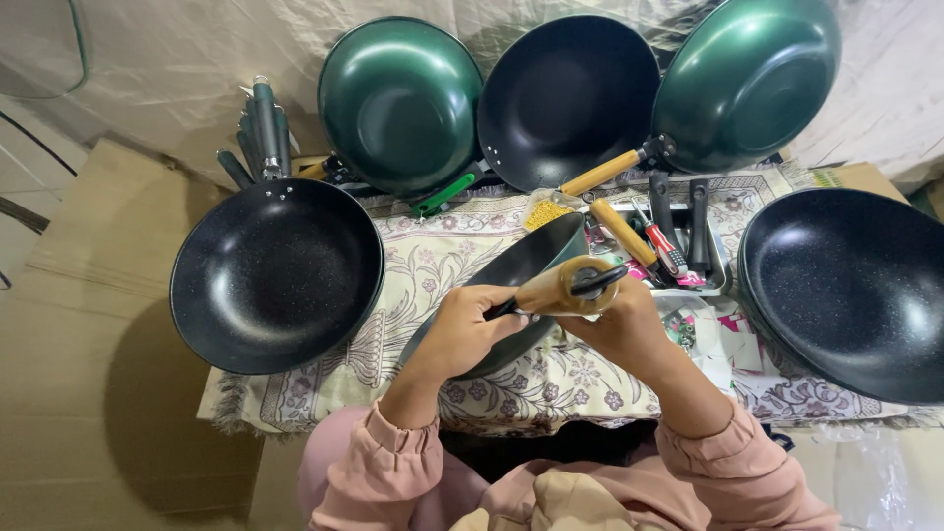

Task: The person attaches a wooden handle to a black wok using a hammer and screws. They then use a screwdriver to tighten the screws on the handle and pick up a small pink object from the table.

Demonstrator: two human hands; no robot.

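The green pan [749,79] at the upper right runs off the top of the frame. The big black pan [851,290] at the right is cut by the right edge. The tilted pan [521,265] in the middle is partly hidden behind the left hand [467,329] and the wooden handle [560,288]. The small things in the tray [723,270] are too jumbled to tell.

A dark green pan [511,285] with a pale wooden handle [560,288] sits above a cream cloth [433,265] patterned with purple flowers. Left of the cloth lies a speckled black pan [276,274]; behind it lean two glossy green woks [399,103]. Pink sleeves [383,472] frame the near edge.
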